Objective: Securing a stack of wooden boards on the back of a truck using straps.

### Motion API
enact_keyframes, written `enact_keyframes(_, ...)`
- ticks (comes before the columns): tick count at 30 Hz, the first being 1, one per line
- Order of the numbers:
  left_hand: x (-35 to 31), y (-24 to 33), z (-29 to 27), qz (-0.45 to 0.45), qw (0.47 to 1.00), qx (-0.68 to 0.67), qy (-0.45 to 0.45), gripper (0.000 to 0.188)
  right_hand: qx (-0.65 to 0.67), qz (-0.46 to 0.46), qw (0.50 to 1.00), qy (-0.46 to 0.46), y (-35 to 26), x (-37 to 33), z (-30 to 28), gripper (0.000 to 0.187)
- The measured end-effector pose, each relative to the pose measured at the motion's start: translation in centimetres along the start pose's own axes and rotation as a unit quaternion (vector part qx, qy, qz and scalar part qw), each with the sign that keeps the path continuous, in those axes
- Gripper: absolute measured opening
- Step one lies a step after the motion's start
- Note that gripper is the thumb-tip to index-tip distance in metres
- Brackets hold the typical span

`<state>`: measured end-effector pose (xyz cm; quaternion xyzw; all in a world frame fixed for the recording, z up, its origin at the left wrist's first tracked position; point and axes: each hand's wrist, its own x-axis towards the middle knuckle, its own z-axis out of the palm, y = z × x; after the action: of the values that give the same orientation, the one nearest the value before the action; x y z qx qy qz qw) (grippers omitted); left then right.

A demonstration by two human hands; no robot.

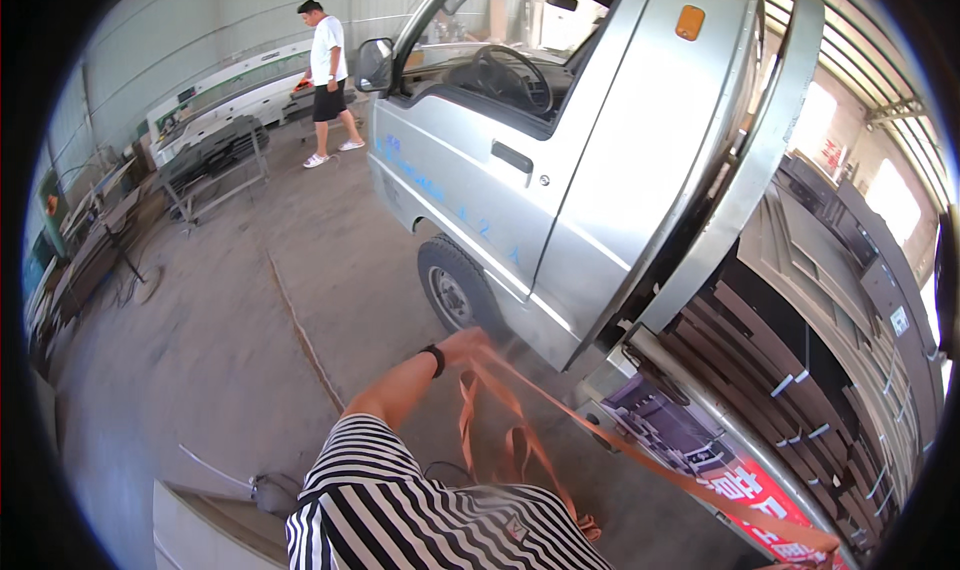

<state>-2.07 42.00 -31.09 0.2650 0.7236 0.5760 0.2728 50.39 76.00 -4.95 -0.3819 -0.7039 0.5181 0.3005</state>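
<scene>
My left hand (465,348), with a black band on its wrist, is out in front of me, low beside the truck's front wheel. It is closed on an orange webbing strap (540,392), its fingers a little blurred. From the hand one length runs taut to the lower right, along the side of the truck bed. Other lengths of the strap hang in loose loops below the hand, down to a bunched end near my striped shirt. My right hand cannot be made out.
A silver small truck (590,170) stands ahead, its window frame without visible glass. Stacked brown panels (790,350) fill its bed, above a printed side board (690,440). A person (327,80) walks at the far left, near a metal rack (215,160) and a long white machine (230,95).
</scene>
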Motion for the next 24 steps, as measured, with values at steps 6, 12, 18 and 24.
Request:
enact_keyframes(6, -1.2, 3.8, 7.2, -0.118, 0.992, -0.032, 0.040, 0.026, -0.017, 0.126, 0.981, -0.147, 8.4, 0.6, 0.7, 0.033)
enact_keyframes(12, -8.6, 16.0, 20.2, -0.019, 0.986, 0.165, 0.021, 0.035, -0.012, 0.179, 0.955, -0.237, 14.3, 2.9, -3.9, 0.029)
enact_keyframes(18, -13.1, 20.3, 30.2, -0.076, 0.957, -0.260, -0.102, 0.033, 0.014, 0.197, 0.944, -0.263, 18.6, 6.0, -9.9, 0.026)
enact_keyframes(24, -11.5, 27.6, 36.7, -0.025, 0.919, -0.313, -0.239, 0.040, 0.200, 0.087, 0.966, -0.141, 14.1, 11.9, -21.2, 0.024)
